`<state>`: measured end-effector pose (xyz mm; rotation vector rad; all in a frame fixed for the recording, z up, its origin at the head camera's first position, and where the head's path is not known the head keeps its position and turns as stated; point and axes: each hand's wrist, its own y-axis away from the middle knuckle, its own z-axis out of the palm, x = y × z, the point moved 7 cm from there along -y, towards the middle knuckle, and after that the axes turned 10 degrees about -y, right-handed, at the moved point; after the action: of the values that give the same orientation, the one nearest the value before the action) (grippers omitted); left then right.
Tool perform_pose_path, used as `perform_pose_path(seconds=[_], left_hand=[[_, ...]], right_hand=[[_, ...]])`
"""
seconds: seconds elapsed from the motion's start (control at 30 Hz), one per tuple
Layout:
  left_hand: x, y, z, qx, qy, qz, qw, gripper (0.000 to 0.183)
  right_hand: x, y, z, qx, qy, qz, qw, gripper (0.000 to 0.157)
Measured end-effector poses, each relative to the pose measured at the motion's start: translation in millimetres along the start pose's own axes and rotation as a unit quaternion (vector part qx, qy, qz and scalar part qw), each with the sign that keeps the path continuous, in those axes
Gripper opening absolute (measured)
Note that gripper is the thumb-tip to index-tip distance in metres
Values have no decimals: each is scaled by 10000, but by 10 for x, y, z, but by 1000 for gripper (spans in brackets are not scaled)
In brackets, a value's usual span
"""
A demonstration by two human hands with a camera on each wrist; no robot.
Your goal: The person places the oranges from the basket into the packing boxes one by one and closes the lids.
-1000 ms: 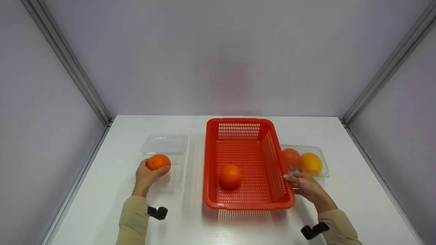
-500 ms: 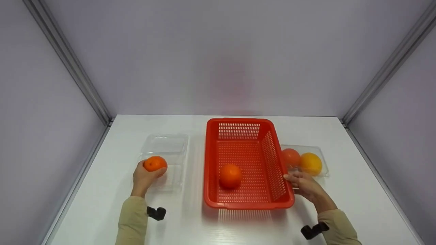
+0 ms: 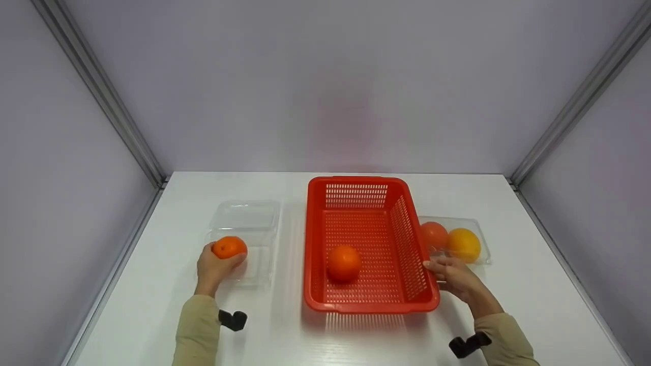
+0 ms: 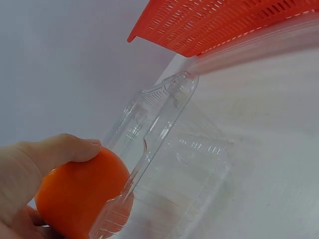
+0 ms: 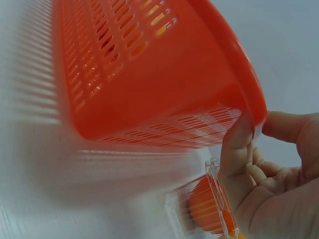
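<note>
My left hand (image 3: 211,269) grips an orange (image 3: 230,247) with thumb and fingers. The fruit is low over the near half of a clear plastic clamshell box (image 3: 262,264), whose lid half lies folded back behind. In the left wrist view the orange (image 4: 82,191) sits partly behind the box's clear wall (image 4: 159,132). With thumb and fingers, my right hand (image 3: 460,278) pinches the right rim of a red perforated basket (image 3: 366,308). The right wrist view shows fingertips on either side of that rim (image 5: 251,89). One more orange (image 3: 344,264) lies inside the basket.
Right of the basket stands a second clear box (image 3: 480,229) holding a reddish-orange fruit (image 3: 434,235) and a yellow-orange one (image 3: 464,245); the basket and right hand partly cover it. Pale walls (image 3: 346,86) enclose the white table (image 3: 122,300) at the back and sides.
The left hand has brought its orange slightly left and nearer the person, lower over the box. The right hand and the basket have stayed put.
</note>
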<state>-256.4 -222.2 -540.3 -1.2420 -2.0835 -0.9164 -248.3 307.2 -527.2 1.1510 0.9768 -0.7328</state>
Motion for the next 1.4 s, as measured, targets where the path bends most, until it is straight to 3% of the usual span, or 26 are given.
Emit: perform_pose_path(seconds=[0.83, 1.0, 1.4], left_hand=[[17, -38, 5, 480, -225, 191, 9984, 80], [8, -36, 35, 408, -157, 148, 9989, 80], [-3, -87, 80, 413, -204, 143, 9988, 76]], right_hand=[[17, -2, -21, 46, 75, 18, 10000, 35], [18, -11, -7, -13, -27, 16, 10000, 37], [15, 2, -4, 20, -126, 12, 9999, 24]])
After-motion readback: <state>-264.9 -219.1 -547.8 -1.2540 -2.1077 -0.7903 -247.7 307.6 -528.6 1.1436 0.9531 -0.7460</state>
